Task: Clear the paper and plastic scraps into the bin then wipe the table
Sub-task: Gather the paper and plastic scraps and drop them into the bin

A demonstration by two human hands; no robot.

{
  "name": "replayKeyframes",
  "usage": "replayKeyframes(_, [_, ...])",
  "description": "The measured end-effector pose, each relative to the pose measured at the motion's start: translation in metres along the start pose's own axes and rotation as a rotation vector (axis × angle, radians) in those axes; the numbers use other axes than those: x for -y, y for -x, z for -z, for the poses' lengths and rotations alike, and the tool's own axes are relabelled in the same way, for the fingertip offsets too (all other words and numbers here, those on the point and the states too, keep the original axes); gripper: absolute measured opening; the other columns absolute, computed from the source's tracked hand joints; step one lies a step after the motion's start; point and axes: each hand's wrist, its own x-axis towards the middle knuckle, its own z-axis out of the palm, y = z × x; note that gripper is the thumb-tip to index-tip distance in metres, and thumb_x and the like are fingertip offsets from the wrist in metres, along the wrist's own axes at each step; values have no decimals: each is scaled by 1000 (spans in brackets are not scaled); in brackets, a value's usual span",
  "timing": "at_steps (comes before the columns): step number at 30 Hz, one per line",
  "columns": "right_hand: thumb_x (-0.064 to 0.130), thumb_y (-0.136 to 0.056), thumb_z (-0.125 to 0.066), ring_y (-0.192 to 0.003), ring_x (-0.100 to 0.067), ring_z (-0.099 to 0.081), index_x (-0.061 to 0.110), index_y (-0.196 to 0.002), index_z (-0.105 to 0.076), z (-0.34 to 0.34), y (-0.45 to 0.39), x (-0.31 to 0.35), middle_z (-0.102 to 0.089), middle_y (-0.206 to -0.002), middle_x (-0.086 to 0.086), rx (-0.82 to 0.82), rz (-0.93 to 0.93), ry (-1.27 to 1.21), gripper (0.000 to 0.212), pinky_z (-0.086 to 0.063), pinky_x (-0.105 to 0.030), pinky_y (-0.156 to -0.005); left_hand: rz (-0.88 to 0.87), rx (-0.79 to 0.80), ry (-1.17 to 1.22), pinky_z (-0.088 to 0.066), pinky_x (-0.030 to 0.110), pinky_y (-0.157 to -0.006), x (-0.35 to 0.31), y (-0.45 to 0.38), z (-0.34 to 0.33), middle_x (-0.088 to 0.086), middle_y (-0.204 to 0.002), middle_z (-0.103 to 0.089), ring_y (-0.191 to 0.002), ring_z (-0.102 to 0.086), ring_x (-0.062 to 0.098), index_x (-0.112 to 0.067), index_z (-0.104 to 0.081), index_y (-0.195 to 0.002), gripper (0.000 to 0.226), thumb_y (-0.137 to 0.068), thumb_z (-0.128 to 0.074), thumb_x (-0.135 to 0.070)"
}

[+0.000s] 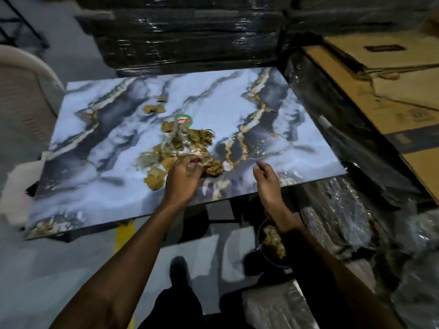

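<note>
Brown crumpled paper scraps and clear plastic wrap with a green-and-red label lie scattered across the middle of the marble-patterned table. My left hand reaches into the pile, and its curled fingers pinch a crumpled brown paper wad. Over the table's near right edge hovers my right hand, fingers loosely curled and holding nothing. Below the table edge, a dark round bin on the floor holds crumpled brown paper; my right forearm partly covers it.
Black film-wrapped stacks stand behind the table. Flat cardboard boxes lie to the right over wrapped goods. A beige chair is at the left. Something white sits by the table's left corner. My shoe stands on the floor below.
</note>
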Motion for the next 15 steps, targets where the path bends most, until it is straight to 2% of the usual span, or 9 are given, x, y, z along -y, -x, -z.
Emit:
replayKeyframes(2, [29, -100, -49, -132, -26, -44, 11, -146, -38, -36, -14, -1, -43, -147, -10, 27, -39, 50, 50, -39, -41, -108, -34, -39, -110, -43, 37, -101, 35, -14, 30, 14, -130, -59, -122, -53, 30, -11, -58, -129, 49, -87, -58, -36])
replayKeyframes(5, [56, -87, -49, -137, -28, -39, 17, -151, -28, -88, -26, -8, -35, -153, -11, -21, -97, 44, 78, -34, -51, -113, -53, -118, -222, -28, 42, -115, 83, -28, 67, 17, -148, -44, -139, -37, 33, -6, -44, -142, 70, -87, -46, -48])
replayKeyframes(9, [57, -86, -42, -136, -28, -40, 5, -144, -38, -147, -36, 2, -42, -148, -16, -154, -24, 123, 78, -30, -44, -115, 145, -105, -168, -15, 42, -122, 127, -50, 90, 10, -161, -23, -150, -17, 27, -12, -22, -154, 79, -88, -39, -53])
replayKeyframes(15, [53, -88, -36, -139, -29, -37, 9, -145, -40, -219, -54, 17, -44, -148, -14, -70, 22, 257, 72, -28, -49, -115, 187, 20, -227, -1, 36, -123, 135, -77, 81, 5, -163, -20, -151, -13, 17, -17, -18, -155, 74, -90, -23, -52])
